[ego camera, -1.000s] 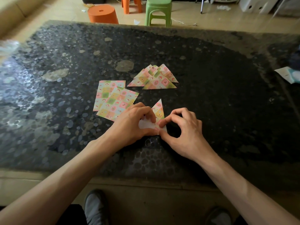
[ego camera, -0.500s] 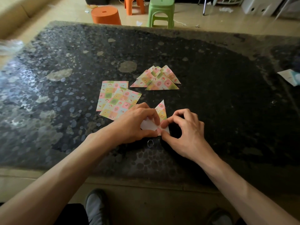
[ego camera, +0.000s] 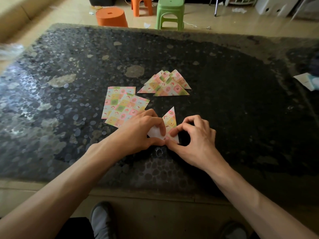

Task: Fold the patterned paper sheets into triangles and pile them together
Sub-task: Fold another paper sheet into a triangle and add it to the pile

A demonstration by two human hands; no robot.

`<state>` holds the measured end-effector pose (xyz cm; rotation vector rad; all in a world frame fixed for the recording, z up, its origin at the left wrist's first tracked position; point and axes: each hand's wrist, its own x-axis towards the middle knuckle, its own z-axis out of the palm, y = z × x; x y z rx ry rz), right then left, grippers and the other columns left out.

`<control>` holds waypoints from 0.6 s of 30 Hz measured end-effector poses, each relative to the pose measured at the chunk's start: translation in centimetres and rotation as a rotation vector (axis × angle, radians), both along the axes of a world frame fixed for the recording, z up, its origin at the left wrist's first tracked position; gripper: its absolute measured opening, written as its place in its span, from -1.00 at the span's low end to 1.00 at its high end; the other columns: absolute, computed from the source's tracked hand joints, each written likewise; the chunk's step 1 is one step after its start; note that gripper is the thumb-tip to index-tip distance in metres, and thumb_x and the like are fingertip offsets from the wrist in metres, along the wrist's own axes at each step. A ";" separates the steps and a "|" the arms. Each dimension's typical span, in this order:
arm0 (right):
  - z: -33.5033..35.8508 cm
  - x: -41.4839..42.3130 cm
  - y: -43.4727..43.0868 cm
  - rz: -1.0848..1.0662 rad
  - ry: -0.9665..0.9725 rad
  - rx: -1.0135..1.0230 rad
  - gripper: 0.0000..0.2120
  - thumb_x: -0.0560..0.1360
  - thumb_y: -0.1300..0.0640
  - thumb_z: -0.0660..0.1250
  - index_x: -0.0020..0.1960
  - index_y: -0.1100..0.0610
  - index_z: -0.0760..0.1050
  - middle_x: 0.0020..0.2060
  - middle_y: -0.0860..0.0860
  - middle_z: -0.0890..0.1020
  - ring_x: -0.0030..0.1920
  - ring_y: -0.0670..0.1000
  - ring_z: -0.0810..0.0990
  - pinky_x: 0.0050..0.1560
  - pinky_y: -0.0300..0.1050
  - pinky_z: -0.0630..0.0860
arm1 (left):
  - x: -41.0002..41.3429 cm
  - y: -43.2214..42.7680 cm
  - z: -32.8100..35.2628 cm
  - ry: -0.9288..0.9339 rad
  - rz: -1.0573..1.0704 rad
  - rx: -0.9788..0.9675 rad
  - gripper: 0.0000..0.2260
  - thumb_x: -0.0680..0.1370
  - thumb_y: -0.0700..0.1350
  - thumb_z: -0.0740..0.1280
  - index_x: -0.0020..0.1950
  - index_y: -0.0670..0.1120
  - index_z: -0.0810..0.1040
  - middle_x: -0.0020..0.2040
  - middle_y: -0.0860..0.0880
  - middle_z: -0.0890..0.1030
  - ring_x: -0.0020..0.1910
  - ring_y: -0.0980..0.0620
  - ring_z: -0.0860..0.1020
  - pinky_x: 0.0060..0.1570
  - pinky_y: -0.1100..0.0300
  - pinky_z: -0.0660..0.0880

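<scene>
A patterned paper sheet (ego camera: 170,120), half folded with its point aimed away from me and its white underside showing, lies between my hands on the dark table. My left hand (ego camera: 139,131) pinches its near left part with curled fingers and thumb. My right hand (ego camera: 193,140) pinches its near right corner between thumb and forefinger. A pile of folded patterned triangles (ego camera: 165,84) lies farther back. Two flat unfolded sheets (ego camera: 123,105) overlap to the left, just beyond my left hand.
The dark speckled table (ego camera: 241,109) spreads wide around the papers. A white and blue packet (ego camera: 306,81) sits at its right edge. Beyond the far edge stand an orange tub (ego camera: 111,17), an orange stool and a green stool (ego camera: 170,13). My shoes show below the near edge.
Both hands stay on the sheet, with only small shifts of the fingers pressing the fold. The view has tilted slightly.
</scene>
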<state>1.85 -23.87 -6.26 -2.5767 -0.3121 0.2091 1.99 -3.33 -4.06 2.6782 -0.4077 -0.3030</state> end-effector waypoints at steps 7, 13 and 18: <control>0.0 -0.1 0.1 -0.006 -0.012 0.013 -0.69 0.41 -0.36 0.45 0.00 -0.19 0.58 0.19 -0.19 0.30 0.37 -0.11 0.22 0.29 -0.12 0.10 | -0.1 0.3 -0.1 0.051 0.035 -0.064 -0.82 0.46 0.19 0.52 -0.02 0.22 0.60 0.14 0.21 0.42 0.07 0.27 0.36 -0.15 0.46 0.30; -0.2 0.0 -0.2 0.012 -0.011 -0.003 -0.68 0.41 -0.38 0.45 0.01 -0.21 0.57 0.19 -0.22 0.28 0.37 -0.12 0.21 0.26 -0.14 0.09 | -0.1 0.2 -0.2 0.050 0.032 -0.030 -0.83 0.46 0.23 0.49 -0.04 0.25 0.57 0.14 0.22 0.40 0.02 0.29 0.35 -0.20 0.42 0.29; -0.2 -0.4 -0.1 0.006 -0.036 0.006 -0.69 0.43 -0.35 0.45 0.02 -0.18 0.57 0.23 -0.20 0.30 0.39 -0.11 0.23 0.29 -0.14 0.11 | -0.1 0.5 -0.3 0.065 0.020 -0.059 -0.81 0.46 0.25 0.48 -0.02 0.24 0.59 0.14 0.22 0.41 0.06 0.39 0.36 -0.14 0.46 0.32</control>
